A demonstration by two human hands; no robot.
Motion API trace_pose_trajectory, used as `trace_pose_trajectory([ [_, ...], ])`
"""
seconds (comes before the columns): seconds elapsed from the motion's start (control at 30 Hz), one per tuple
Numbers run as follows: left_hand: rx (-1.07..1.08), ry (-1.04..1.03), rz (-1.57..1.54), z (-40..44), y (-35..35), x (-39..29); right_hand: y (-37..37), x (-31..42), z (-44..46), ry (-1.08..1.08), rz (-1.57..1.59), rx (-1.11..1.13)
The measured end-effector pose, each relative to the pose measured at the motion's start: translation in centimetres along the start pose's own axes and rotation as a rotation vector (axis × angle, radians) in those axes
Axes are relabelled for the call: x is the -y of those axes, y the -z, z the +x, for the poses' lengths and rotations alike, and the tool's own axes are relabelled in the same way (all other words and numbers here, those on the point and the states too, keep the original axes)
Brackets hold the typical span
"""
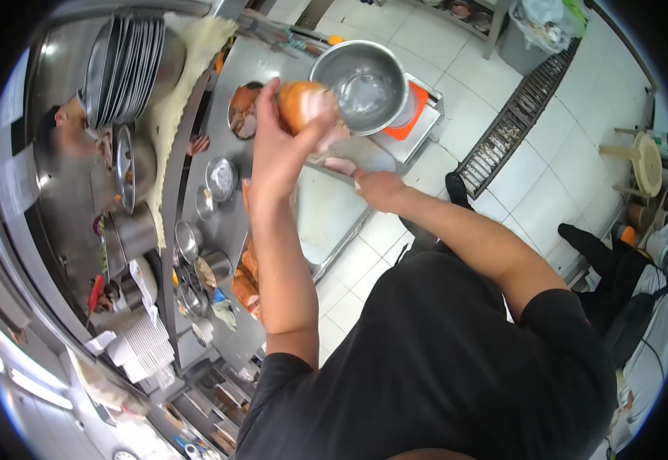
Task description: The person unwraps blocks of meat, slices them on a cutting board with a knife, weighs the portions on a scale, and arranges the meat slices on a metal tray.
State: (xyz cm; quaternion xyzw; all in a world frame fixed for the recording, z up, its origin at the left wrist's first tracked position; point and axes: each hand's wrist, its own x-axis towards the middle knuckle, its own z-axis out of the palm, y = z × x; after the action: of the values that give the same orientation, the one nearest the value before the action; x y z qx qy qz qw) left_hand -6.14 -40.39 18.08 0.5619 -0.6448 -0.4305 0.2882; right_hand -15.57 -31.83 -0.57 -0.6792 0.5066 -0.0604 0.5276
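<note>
My left hand [280, 149] is raised over the counter, fingers and thumb wrapped round a golden-brown piece of food [297, 106] with a pale, pinkish side. Its exact kind is blurred. Lower down, my right hand [380, 190] is closed at the edge of the white cutting board [326, 218]. A pale pinkish piece [340, 165] lies at its fingertips; whether the hand grips it or a tool is unclear. A large steel bowl [361, 88] stands just beyond my hands. To the left is a round dish [243, 111] of browned pieces.
Long browned pieces [246, 287] lie left of my forearm. Small steel bowls [221, 178] line the counter. Another person's hand [197, 144] reaches under the shelf, which holds stacked dark plates [131, 73] and white plates [141, 345]. A floor drain [514, 115] runs to the right.
</note>
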Motion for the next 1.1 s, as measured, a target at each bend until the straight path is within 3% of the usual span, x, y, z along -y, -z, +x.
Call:
trace_pose_trajectory([
  [0.03, -0.026, -0.068, 0.294, 1.4, -1.2, -1.0, 0.2, -0.1, -0.2, 0.008, 0.026, 0.01],
  [0.13, -0.028, -0.232, 0.774, 5.4, -4.8, -0.2, -0.5, -0.8, 0.2, 0.014, 0.064, -0.005],
  [0.23, 0.045, -0.223, 0.972, 7.0, -7.1, 1.3, -3.5, -3.0, 2.5, 0.092, 0.04, -0.104],
  [0.37, 0.02, -0.3, 0.96, 6.7, -8.5, 2.7, -4.2, -3.6, 2.9, 0.094, 0.031, -0.15],
  [0.6, 0.02, -0.255, 1.047, 6.5, -9.6, 5.0, -3.5, -3.5, 2.0, 0.109, 0.006, -0.131],
  [1.1, 0.031, -0.225, 1.083, 6.5, -10.1, 3.7, -3.4, -3.5, 2.2, 0.1, 0.002, -0.09],
])
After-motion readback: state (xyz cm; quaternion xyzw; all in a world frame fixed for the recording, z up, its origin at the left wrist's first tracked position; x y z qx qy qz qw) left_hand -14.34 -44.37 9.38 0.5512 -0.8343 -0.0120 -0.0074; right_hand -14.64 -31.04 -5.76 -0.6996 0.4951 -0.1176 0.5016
